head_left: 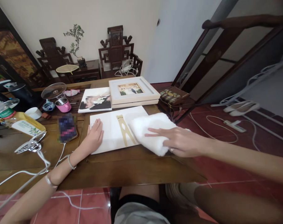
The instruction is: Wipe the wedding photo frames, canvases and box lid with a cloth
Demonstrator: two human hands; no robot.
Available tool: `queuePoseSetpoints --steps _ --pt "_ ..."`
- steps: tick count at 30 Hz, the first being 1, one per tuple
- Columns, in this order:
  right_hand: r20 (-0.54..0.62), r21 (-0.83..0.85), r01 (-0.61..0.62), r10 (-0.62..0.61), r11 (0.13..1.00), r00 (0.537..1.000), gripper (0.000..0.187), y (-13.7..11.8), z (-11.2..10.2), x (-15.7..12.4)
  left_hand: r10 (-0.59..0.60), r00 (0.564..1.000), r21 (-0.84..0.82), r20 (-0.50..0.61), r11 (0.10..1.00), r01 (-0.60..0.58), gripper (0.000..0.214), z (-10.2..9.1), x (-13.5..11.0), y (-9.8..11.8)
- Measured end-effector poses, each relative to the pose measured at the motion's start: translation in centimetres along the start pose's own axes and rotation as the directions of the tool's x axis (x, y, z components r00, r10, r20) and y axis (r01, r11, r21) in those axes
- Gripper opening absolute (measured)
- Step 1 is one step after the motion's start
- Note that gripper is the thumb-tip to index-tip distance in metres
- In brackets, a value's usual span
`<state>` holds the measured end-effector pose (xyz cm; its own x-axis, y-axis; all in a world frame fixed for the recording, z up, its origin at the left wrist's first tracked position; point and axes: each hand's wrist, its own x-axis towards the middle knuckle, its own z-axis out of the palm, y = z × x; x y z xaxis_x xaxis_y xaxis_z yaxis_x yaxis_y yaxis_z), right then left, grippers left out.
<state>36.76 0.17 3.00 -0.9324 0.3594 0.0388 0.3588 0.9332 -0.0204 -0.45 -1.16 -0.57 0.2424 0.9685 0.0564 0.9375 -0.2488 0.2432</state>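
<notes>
A white canvas panel (pixel 108 128) with a tan long-legged animal figure (pixel 122 126) on it lies flat near the table's front edge. My left hand (pixel 94 135) rests on its left side, fingers laid flat and holding nothing. Over the panel's right end is a fluffy white cloth (pixel 152 124). My right hand (pixel 178 140) has hold of this cloth from the right, with two fingers stretched across its top and the others curled at its lower edge. The cloth hides the panel's right corner and part of the figure's surroundings.
Behind the panel lie a photo print (pixel 96 104) and stacked framed pictures (pixel 134 90). Leftward are a phone (pixel 68 127), pink mug (pixel 63 105), oil bottle (pixel 22 121), silver hair claw (pixel 33 144) and white cables (pixel 44 161). A plaid bag (pixel 171 96) sits at the right.
</notes>
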Motion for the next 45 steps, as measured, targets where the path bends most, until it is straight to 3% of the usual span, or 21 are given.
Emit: queuePoseSetpoints --steps 3,8,12,15,19,24,28,31,34,37,42,45 --pt "0.010 -0.026 -0.154 0.154 0.988 0.988 0.029 0.4 -1.0 1.3 0.015 1.000 0.003 -0.006 1.000 -0.015 0.051 0.0 -0.1 -0.2" --pt "0.138 -0.099 -0.377 0.388 0.921 0.911 0.034 1.2 -2.0 4.0 0.070 0.998 -0.022 0.003 0.997 -0.070 0.051 0.1 -0.2 -0.3" --pt "0.181 -0.118 -0.463 0.477 0.879 0.860 0.039 3.5 -2.2 5.4 0.086 0.996 -0.027 -0.021 0.996 -0.086 0.050 0.1 -0.1 0.2" --pt "0.198 -0.123 -0.462 0.478 0.879 0.856 0.040 4.8 -2.4 5.3 0.072 0.997 -0.040 -0.030 0.997 -0.073 0.050 0.2 0.1 0.9" --pt "0.172 -0.083 -0.364 0.373 0.928 0.912 0.041 3.7 -2.1 3.7 0.039 0.999 -0.054 -0.036 0.998 -0.041 0.050 0.3 0.2 1.2" --pt "0.063 -0.016 -0.058 0.059 0.998 0.996 0.030 0.1 -0.5 -0.4 0.055 0.997 -0.060 -0.048 0.997 -0.058 0.049 0.5 0.0 0.6" --pt "-0.082 -0.001 0.191 -0.190 0.982 0.978 0.028 -1.5 0.2 -3.2 0.103 0.993 -0.046 -0.051 0.993 -0.105 0.049 0.2 -0.2 0.6" --pt "-0.129 -0.057 0.243 -0.248 0.968 0.960 0.028 -1.6 0.2 -3.4 0.114 0.993 -0.024 -0.032 0.993 -0.115 0.049 -0.1 -0.3 1.0" --pt "-0.061 -0.055 0.184 -0.188 0.981 0.980 0.023 -1.3 -0.1 -2.0 0.097 0.995 -0.021 -0.015 0.995 -0.097 0.049 -0.2 -0.2 1.3" --pt "0.066 -0.060 0.040 -0.036 0.997 0.997 0.026 -0.5 -0.7 0.1 0.088 0.996 -0.028 -0.010 0.996 -0.088 0.049 -0.1 0.1 1.3" --pt "0.181 -0.132 -0.157 0.180 0.979 0.967 0.037 1.4 -1.8 3.8 0.073 0.997 -0.037 -0.012 0.997 -0.074 0.049 0.2 0.3 1.4" --pt "0.192 -0.135 -0.269 0.292 0.954 0.937 0.042 2.3 -2.2 5.6 0.074 0.997 -0.046 -0.021 0.996 -0.075 0.048 0.4 0.3 1.4"
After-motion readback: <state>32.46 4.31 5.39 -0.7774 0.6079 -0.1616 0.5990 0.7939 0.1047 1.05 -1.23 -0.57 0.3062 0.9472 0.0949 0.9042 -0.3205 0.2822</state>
